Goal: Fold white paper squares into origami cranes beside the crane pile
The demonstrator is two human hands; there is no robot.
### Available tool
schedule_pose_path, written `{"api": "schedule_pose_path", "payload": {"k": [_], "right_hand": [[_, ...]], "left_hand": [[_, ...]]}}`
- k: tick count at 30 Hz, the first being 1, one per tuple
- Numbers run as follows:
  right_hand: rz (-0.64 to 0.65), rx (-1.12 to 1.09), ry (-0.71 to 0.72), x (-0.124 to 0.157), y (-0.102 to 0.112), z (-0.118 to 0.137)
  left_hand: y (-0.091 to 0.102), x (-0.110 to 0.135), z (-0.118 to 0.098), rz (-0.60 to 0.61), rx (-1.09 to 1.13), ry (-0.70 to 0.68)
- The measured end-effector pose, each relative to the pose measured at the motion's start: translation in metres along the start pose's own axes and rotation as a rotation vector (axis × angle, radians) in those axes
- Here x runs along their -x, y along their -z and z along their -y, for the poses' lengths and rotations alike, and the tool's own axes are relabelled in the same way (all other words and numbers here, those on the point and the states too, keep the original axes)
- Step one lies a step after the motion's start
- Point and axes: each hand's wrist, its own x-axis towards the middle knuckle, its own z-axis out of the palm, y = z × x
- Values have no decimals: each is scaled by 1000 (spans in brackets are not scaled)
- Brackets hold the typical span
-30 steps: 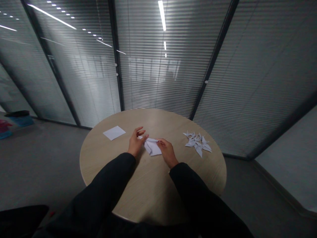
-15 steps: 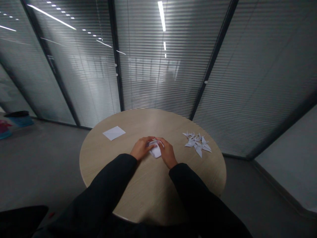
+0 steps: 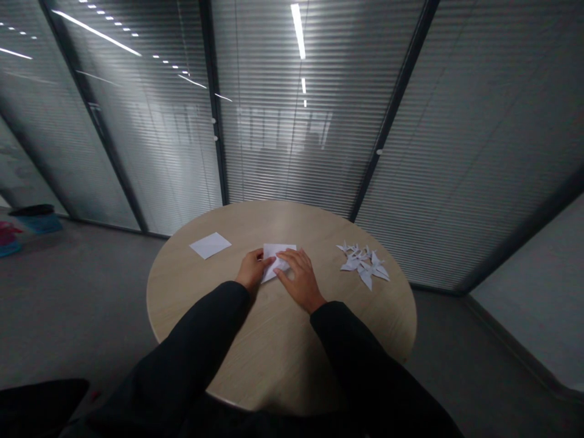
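Note:
A folded sheet of white paper (image 3: 278, 258) lies near the middle of the round wooden table (image 3: 274, 328). My right hand (image 3: 298, 278) rests on its right part with the fingers spread. My left hand (image 3: 253, 269) sits at its lower left, with the fingertips reaching over the paper's edge. Whether those fingers pinch the paper, I cannot tell. To the left lies a flat square of white paper (image 3: 210, 245), apart from both hands. A heap of several folded paper figures (image 3: 362, 264) sits to the right, also untouched.
The table's round edge curves around the hands, with grey floor beyond it. Glass partitions with slatted blinds (image 3: 292, 140) stand behind the table. Blue and pink items (image 3: 27, 228) lie on the far left, and a dark object (image 3: 41, 404) sits at lower left.
My hands have moved apart from their cupped position around the paper. The paper now lies wider and flatter, and my right hand has spread over it.

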Motion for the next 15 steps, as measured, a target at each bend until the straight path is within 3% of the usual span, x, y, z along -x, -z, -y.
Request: {"api": "schedule_pose_path", "payload": {"k": [4, 15], "right_hand": [[57, 35, 46, 1, 0, 2], [78, 171, -45, 1, 4, -1]], "left_hand": [[0, -2, 5, -11, 119, 17], [-4, -2, 3, -58, 407, 122]]}}
